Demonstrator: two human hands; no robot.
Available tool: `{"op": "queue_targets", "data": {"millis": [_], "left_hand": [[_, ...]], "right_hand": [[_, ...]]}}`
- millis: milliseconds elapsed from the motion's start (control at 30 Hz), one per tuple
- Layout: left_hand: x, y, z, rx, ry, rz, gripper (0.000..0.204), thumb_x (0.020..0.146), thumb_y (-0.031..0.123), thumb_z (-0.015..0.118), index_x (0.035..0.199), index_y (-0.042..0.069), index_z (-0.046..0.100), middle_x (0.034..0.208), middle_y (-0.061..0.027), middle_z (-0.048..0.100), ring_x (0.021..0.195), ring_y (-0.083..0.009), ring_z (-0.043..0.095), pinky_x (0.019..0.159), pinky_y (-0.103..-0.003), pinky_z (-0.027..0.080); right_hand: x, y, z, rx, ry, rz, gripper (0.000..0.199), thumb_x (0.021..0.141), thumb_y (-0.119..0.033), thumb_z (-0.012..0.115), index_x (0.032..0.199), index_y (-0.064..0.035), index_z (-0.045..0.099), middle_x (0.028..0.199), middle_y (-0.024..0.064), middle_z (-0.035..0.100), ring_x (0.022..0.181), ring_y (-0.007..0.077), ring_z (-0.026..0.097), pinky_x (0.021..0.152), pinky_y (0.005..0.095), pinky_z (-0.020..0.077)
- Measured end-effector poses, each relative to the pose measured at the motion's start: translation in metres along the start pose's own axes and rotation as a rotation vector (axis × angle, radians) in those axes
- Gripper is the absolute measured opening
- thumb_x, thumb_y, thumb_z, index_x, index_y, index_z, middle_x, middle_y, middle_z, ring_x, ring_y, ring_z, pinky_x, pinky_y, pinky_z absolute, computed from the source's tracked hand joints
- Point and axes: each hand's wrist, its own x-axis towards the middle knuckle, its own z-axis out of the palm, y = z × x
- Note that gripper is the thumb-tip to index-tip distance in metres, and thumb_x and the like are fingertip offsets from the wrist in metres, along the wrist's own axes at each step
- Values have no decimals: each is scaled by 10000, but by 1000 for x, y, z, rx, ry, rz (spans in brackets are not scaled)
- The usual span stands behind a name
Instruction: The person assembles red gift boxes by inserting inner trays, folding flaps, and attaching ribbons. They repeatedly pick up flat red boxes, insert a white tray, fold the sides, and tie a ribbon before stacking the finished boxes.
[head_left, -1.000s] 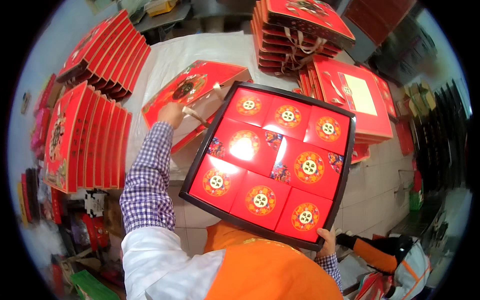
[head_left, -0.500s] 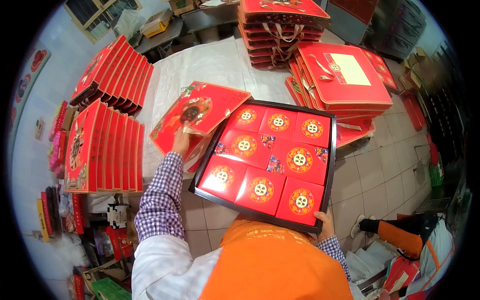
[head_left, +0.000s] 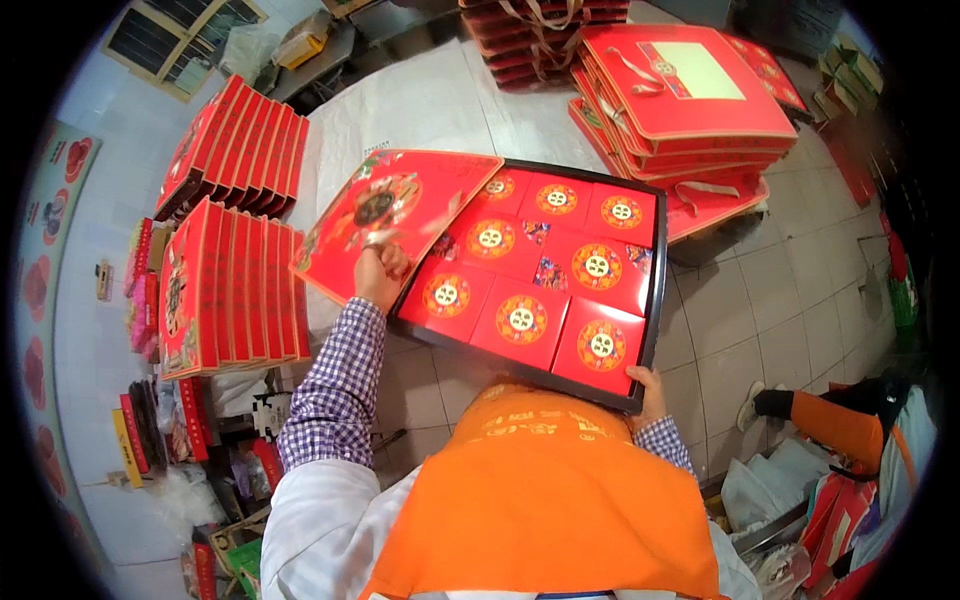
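Note:
My left hand (head_left: 382, 275) is closed on the ribbon of a red box lid (head_left: 425, 180) with a round floral pattern. The lid is tilted and overlaps the left side of a black-rimmed tray (head_left: 655, 290). Rows of square red boxes (head_left: 600, 265) with round gold-and-red emblems fill that tray, with small multicoloured packets (head_left: 550, 272) between some of them. My right hand (head_left: 648, 392) grips the tray's near right corner, thumb on top of the rim; its other fingers are hidden underneath. The tray rests close in front of my orange apron.
Two rows of upright red gift boxes (head_left: 235, 290) stand on the left of the white-covered table (head_left: 420, 105). Flat red ribboned covers (head_left: 690, 90) are piled at the right, with stacked handled boxes (head_left: 540, 50) behind. Another person (head_left: 840, 430) is at the lower right.
My left hand has closed on the ribbon and pulled the lid right and nearer, so it overlaps more of the tray's left edge. My right hand keeps its corner grip. The view has shifted.

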Motion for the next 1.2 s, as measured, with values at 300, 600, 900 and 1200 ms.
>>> {"op": "queue_targets", "data": {"millis": [300,600,900,1200], "left_hand": [[21,11,-27,53,-167,-138,519,1049,372,278,584,143,304,499,20,212,462,-126,197,588,-319,357],[18,-21,7,-56,5,0,486,991,357,454,566,148,346,474,16,241,422,-133,241,512,-312,332],[53,-121,-38,-216,268,48,356,952,261,412,628,141,329,510,10,272,437,-124,255,506,-295,333],[-43,-152,-54,910,786,296,450,829,53,667,1220,-16,455,1149,-188,512,1067,-273,545,896,-366,476]], "right_hand": [[-6,7,8,61,64,-27,520,782,-35,661,1242,55,436,1091,191,618,941,266,659,791,369,585],[10,34,24,74,-57,141,397,854,-67,628,1226,25,522,1162,134,628,1047,259,619,874,418,546],[86,71,37,-495,-153,702,508,886,-220,683,1311,-1,511,1257,121,595,1111,237,586,892,361,513],[124,-56,108,-1812,-829,681,341,939,-284,620,1102,13,654,923,73,699,780,148,642,671,308,528]]}}
